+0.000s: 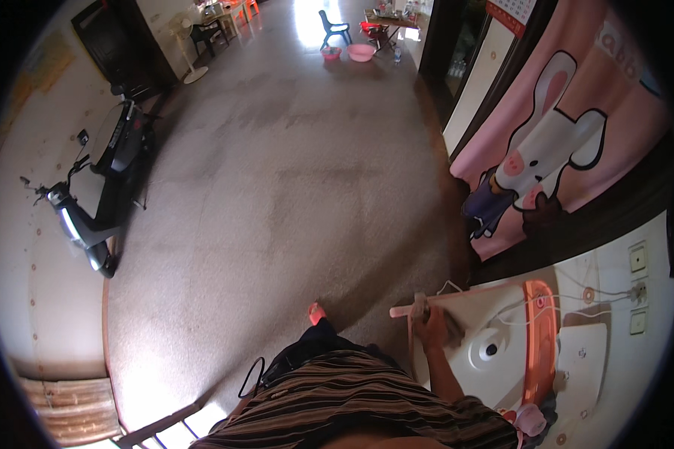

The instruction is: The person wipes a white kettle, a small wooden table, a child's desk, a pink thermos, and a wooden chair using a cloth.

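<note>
At the front left corner of a white-topped washing machine [497,370], my right hand [433,328] grips a pale, blurred object [420,306]. A short, light pinkish bar [401,311] sticks out from it to the left, past the machine's edge. What the object is cannot be told. The machine has an orange control panel [540,342] along its wall side and a round dial-like part with a dark centre [491,349] on top. My left hand is out of view; a bit of arm and a black loop of cord or strap [253,377] show at my left side.
A dark electric scooter [101,185] stands along the left wall. White cords run to a wall socket [640,292]. A pink cartoon curtain [545,140] hangs at right. Far ahead are a pink basin [361,53], a plastic chair [333,29] and a standing fan [186,47].
</note>
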The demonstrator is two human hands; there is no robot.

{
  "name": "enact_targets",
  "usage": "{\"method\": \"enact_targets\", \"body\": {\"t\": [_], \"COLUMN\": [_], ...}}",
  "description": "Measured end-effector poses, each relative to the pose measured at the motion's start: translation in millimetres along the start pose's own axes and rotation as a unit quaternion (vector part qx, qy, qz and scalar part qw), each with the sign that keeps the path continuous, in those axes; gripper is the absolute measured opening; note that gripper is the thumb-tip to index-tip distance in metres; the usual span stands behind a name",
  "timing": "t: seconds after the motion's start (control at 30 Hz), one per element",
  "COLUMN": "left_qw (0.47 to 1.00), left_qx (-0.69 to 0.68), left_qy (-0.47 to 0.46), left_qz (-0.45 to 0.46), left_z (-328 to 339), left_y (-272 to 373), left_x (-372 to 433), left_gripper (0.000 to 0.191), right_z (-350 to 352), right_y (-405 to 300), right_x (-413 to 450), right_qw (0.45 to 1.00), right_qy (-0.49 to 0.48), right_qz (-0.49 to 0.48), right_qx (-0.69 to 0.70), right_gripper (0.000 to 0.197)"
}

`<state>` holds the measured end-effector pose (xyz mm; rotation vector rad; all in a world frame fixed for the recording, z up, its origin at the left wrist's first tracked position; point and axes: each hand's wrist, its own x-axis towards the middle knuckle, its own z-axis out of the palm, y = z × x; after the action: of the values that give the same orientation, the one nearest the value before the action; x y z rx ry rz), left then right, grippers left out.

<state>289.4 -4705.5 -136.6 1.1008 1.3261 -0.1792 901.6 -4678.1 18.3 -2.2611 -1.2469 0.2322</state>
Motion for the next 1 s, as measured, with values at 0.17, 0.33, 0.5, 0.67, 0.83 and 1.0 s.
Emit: {"method": "enact_targets", "body": {"t": [0.17, 0.33, 0.5, 0.67, 0.83, 1.0], "left_qw": [0.97, 0.947, 0.965, 0.993, 0.995, 0.994], "left_qx": [0.17, 0.079, -0.039, -0.046, -0.042, -0.096], "left_qy": [-0.007, 0.232, 0.16, -0.041, 0.002, 0.041], "left_qz": [0.172, 0.21, 0.204, 0.104, 0.086, 0.037], "left_z": [-149, -249, -272, -288, -292, -334], "left_y": [120, 333, 459, 428, 435, 444], "left_x": [121, 213, 272, 311, 334, 378], "left_gripper": [0.038, 0.036, 0.04, 0.035, 0.039, 0.038], "right_z": [16, 24, 62, 97, 139, 171], "right_y": [-8, -37, -23, -51, -84, -150], "right_x": [-25, 6, 64, 241, 485, 670], "right_qw": [0.993, 0.968, 0.966, 0.969, 0.948, 0.927], "right_qy": [-0.016, -0.009, 0.074, -0.017, -0.091, -0.214], "right_qz": [0.114, 0.238, 0.243, 0.17, 0.084, 0.067], "right_qx": [-0.037, -0.08, -0.039, 0.179, 0.294, 0.3], "right_gripper": [0.045, 0.048, 0.036, 0.03, 0.03, 0.038]}}
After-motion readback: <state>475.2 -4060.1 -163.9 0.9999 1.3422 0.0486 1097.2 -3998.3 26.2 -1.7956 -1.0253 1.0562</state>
